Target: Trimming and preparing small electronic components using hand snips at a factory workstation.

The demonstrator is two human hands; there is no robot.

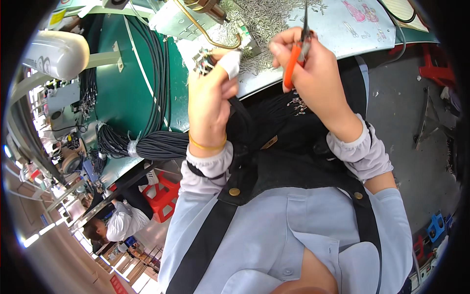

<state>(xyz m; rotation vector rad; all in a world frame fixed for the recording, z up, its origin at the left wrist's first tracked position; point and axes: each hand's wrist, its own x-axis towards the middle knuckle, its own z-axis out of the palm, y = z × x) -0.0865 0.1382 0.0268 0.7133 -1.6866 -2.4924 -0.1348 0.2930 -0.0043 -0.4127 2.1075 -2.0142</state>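
My left hand (210, 103), with white wrap on a fingertip, is closed around black cables whose wire ends (203, 61) fan out above the fingers. It is over the near edge of the work surface. My right hand (320, 73) grips orange-handled pliers (292, 67), their thin dark jaws pointing away from me; whether the jaws are parted I cannot tell. The hands are apart. Beyond them, small silvery metal pieces (281, 22) lie scattered in a heap on the light work surface (328, 32). More cable ends (297, 104) rest across my dark apron.
A metal box-shaped fixture (178, 19) with a bent brass-coloured tube (205, 36) stands just beyond my left hand. Thick bundles of black cable (161, 145) lie on the green table (115, 73) at left, below a white lamp (61, 55). Another person (127, 220) sits farther left.
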